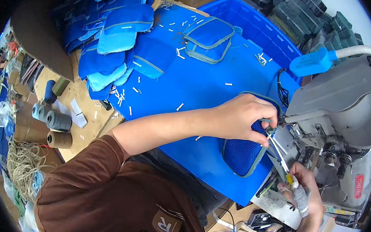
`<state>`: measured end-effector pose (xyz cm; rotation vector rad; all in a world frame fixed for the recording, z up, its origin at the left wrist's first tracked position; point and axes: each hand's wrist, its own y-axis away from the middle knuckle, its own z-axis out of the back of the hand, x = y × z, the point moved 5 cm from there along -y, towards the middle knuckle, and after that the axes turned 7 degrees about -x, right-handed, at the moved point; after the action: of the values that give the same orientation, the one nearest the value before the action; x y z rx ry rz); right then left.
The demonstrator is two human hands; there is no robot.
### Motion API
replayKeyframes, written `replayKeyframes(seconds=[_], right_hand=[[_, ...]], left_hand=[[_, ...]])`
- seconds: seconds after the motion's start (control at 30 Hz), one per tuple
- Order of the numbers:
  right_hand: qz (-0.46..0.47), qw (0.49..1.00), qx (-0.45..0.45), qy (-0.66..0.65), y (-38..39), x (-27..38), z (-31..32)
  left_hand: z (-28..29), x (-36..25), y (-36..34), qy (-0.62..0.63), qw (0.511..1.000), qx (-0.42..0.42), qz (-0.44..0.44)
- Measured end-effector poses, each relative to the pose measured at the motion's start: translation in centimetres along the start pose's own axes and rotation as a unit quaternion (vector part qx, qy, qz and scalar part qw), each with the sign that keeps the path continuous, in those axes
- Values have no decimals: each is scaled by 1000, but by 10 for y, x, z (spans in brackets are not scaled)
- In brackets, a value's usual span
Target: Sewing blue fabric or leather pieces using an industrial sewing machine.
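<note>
Thread spools [58,121]: blue, gray, brown, grouped on the left
Cord [27,160]: tangled beige heap near the spools
Bin [270,35]: blue plastic, gray stacks [303,25] behind it

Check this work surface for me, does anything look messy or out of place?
Yes. Small white scraps lie strewn across the blue tabletop, some in little clusters, possibly uncleared trimmings. The blue fabric pieces at its upper left are heaped askew, overlapping at different angles.

Left forearm [162,129] stretched rightward, left hand [254,114] in pinch; right hand [309,192] nearby, curled in grip.
</note>
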<state>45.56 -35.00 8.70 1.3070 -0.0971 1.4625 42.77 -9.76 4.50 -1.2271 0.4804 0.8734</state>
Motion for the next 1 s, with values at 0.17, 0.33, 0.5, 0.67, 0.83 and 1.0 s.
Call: replayKeyframes(seconds=[0.17,0.33,0.5,0.67,0.83,1.0], right_hand=[[130,976,-7,175,0,-7,10],[55,995,-15,81,5,-15,4],[42,999,-3,2,4,-8,-7],[45,997,-22,-53,3,-15,-7],[33,999,-2,-10,0,-11,-9],[10,995,-29,-92,12,-31,-16]], left_hand=[[0,-1,0,-13,1000,2,-21],[-2,-9,4,-4,1000,-15,-13],[-3,-18,14,-72,995,-67,25],[-10,-16,21,-133,984,-115,-8],[-14,-20,28,-139,984,-106,21],[2,-23,39,-167,980,-104,32]])
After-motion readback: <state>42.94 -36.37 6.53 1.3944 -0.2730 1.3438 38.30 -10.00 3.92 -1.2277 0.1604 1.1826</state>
